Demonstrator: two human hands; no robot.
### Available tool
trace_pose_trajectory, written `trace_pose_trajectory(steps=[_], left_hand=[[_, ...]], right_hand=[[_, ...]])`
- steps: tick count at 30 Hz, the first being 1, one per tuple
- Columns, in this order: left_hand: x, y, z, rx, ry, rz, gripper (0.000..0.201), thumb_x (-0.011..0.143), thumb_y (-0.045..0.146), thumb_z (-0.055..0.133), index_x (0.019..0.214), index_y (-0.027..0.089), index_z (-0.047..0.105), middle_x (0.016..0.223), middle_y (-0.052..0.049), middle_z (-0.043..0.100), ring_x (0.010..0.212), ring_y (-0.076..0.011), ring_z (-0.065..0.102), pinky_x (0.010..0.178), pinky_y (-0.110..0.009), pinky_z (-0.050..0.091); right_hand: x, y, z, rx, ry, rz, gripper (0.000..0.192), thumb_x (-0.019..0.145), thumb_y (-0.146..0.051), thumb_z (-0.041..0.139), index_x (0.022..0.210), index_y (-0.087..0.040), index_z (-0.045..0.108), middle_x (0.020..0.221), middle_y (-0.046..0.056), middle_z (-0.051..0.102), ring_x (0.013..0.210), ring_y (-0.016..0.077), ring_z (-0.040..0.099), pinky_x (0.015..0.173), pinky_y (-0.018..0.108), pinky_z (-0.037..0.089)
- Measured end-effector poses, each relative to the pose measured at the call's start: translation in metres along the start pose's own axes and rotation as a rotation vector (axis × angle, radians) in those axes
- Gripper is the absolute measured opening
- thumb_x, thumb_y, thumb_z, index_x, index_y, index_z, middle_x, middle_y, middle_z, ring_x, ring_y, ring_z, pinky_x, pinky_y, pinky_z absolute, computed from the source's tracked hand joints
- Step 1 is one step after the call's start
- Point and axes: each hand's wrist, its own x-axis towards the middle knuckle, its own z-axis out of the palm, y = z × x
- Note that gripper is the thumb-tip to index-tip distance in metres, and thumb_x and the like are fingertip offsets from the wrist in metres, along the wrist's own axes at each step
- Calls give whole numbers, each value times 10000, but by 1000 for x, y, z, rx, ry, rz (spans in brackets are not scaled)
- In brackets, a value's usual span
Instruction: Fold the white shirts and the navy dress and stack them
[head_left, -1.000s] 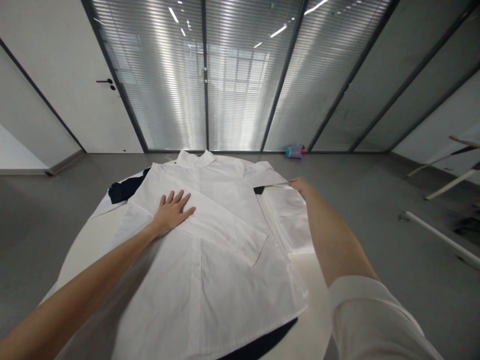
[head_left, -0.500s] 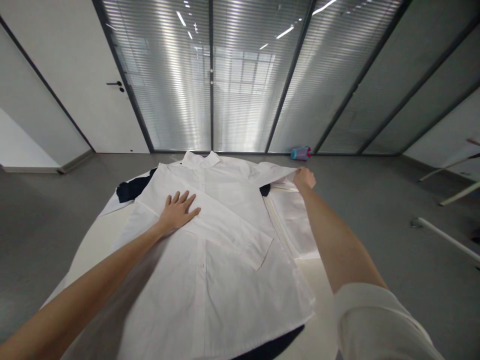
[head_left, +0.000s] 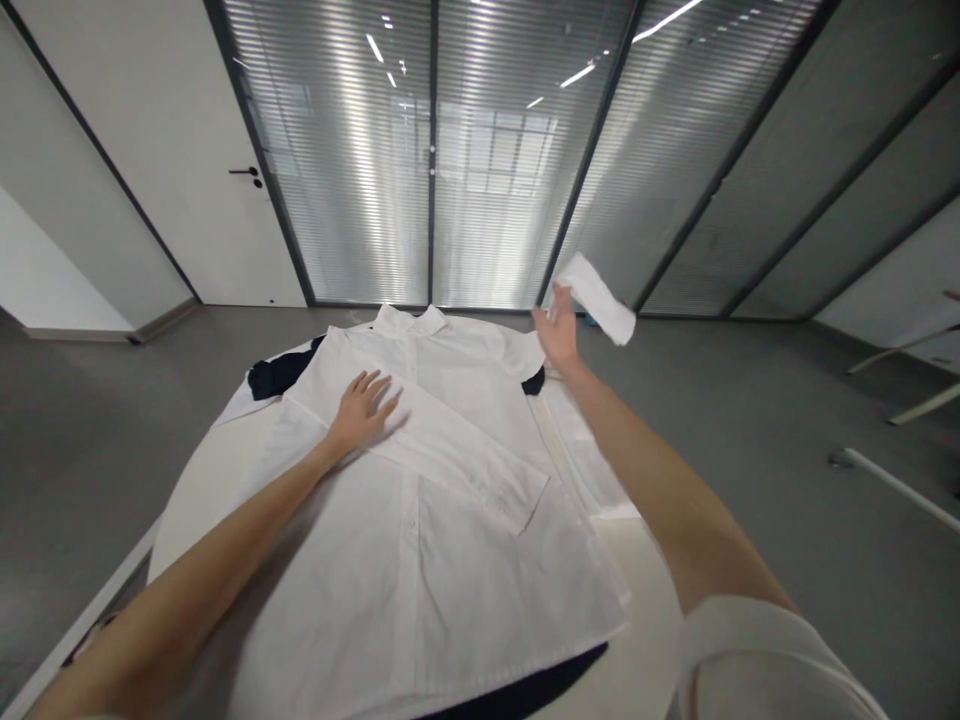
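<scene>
A white collared shirt [head_left: 450, 600] lies spread on the table, its buttoned front facing up. Its left-side sleeve [head_left: 480, 465] is folded diagonally across the body. My left hand [head_left: 364, 410] rests on the upper front with fingers spread, near that folded sleeve. Beyond the right shoulder, my right hand [head_left: 556, 330] is raised, thumb and fingers apart. The other sleeve's loose end [head_left: 600, 302] swings in the air just right of those fingers. Where this sleeve passes by the hand is hidden.
Dark navy cloth [head_left: 281, 375] and more white fabric [head_left: 585, 450] show from beneath the shirt on the pale table [head_left: 641, 570]. Glass partitions [head_left: 487, 200] and a door [head_left: 180, 180] stand beyond. White furniture legs [head_left: 900, 488] are at the right.
My right hand has moved left and upward from its grip on the sleeve, and its fingers have spread. The sleeve's end has swung up into view. My left hand stays on the shirt front.
</scene>
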Motion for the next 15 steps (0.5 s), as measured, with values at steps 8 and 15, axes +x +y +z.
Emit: trace_pose_trajectory(steps=[8,15], left_hand=[[-6,12,-56,-768,-171,-316,1076,777,859,-134,1616,196,-9,1470,-219,495,1174,-298,653,902,-479,573],[-23,-12,-78,-916,24,-665,541,937,573,473,1270,163,592,1142,-153,710,954,-282,723,739,-398,634]], right_hand=[[-166,-52,27,-58,-920,-863,767,935,-597,539,1558,-185,366,1611,113,336,1510,330,218,1220,528,201],[-182,-46,20,-23,-848,-837,596,968,-553,523,1466,-225,516,1599,102,363,1496,303,267,1208,516,242]])
